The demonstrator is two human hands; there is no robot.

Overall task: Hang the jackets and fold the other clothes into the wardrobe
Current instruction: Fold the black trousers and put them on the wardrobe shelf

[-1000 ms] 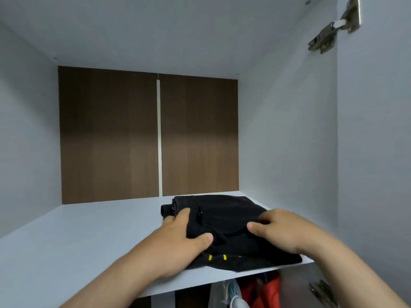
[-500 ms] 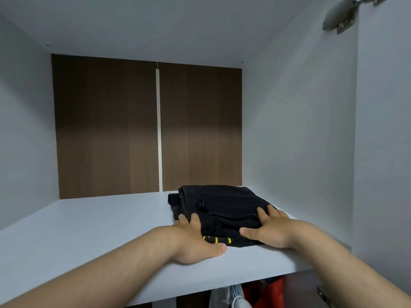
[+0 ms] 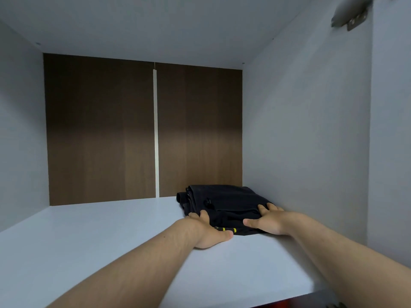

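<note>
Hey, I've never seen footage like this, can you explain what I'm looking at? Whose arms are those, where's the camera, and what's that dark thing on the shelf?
There is no machine here. These are a person's two bare arms, filmed by one wide-angle camera worn on their head, so you look forward and down along them. The view is into a wardrobe compartment with a pale shelf and a brown back panel. A metal door hinge shows at the top right. On the shelf, close to the right wall, lies a folded black garment with small yellow marks at its front edge. The left hand rests at its front left corner, fingers on the cloth. The right hand lies flat on its front right part. Nothing is lifted.
</note>
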